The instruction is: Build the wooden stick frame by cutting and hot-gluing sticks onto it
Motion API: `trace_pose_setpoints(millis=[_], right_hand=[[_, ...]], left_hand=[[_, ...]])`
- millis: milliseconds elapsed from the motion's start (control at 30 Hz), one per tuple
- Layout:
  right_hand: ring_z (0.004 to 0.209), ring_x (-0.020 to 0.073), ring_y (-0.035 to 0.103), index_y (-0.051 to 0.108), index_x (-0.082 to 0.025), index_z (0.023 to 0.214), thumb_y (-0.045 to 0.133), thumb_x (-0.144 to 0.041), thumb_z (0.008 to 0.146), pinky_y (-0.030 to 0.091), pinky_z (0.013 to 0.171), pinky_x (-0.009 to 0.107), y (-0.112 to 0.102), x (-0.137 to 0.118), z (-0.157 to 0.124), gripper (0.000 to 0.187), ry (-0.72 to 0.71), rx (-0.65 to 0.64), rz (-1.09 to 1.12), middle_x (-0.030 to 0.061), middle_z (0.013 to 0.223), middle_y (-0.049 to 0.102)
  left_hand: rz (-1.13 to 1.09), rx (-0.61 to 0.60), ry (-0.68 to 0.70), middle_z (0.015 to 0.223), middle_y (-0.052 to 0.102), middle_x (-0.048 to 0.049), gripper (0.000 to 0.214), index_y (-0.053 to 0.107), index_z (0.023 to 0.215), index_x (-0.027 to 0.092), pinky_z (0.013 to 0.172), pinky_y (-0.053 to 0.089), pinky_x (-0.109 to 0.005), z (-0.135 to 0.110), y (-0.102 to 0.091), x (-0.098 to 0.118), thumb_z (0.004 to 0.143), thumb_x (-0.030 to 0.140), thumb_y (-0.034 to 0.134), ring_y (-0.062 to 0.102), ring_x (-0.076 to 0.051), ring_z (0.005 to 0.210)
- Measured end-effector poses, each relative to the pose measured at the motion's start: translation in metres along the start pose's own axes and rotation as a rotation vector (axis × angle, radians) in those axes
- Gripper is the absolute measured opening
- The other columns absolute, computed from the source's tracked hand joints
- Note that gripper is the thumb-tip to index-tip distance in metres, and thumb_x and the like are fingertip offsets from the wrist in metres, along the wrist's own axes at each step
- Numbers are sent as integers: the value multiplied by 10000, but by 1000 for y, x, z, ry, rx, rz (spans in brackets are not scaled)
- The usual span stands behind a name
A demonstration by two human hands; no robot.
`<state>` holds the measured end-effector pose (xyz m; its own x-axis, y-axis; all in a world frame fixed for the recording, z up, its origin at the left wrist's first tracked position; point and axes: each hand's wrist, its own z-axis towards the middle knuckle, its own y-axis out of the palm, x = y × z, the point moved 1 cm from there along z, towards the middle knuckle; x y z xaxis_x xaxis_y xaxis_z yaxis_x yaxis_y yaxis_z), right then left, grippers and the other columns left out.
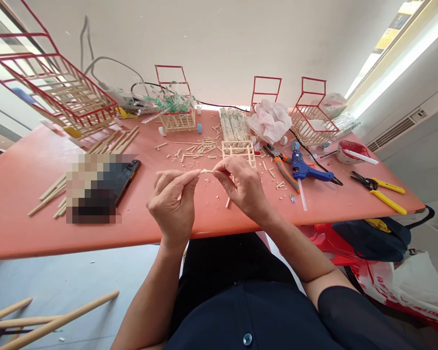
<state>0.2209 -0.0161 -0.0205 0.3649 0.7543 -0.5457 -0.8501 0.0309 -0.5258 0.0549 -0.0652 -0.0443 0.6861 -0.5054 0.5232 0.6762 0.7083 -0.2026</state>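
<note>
Orange table (22, 180) under a white wall, strewn with stick craft.
Nearest, left hand (173, 204) and right hand (243, 187), both pinched narrow on the ends of one short stick piece (206, 171), held in the air just above the near table edge. Beyond the hands, a small lattice panel (239, 150) lying flat among offcuts (197, 148), seemingly part-built. Orange pliers (281, 165), blue glue gun (304, 170) and yellow cutters (381, 189) to the right, a dark phone (122, 182) and loose long sticks (51, 194) to the left. Farthest back, red-framed stick baskets (312, 124) in a row, apparently finished or close; probably midway through another piece.
</note>
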Motion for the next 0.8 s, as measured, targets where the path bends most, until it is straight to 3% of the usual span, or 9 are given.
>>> trace_pose_setpoints(millis=[433, 800], right_hand=[[938, 190, 654, 640, -227, 971, 516, -462, 1165, 492, 879, 342, 0, 0, -1, 329, 38, 6, -1, 49, 972, 730], [926, 186, 647, 621, -229, 954, 530, -416, 1163, 492, 865, 333, 0, 1, -1, 295, 2, 23, 11, 44, 954, 720]], left_hand=[[-12, -15, -96, 881, 771, -25, 93, 855, 1009, 259, 798, 561, -311, -1, 1, 0, 1010, 291, 768, 692, -180, 851], [-18, -24, -57, 835, 732, -8, 107, 873, 1032, 285, 787, 520, -315, 0, 0, 1, 1015, 286, 767, 649, -174, 800]])
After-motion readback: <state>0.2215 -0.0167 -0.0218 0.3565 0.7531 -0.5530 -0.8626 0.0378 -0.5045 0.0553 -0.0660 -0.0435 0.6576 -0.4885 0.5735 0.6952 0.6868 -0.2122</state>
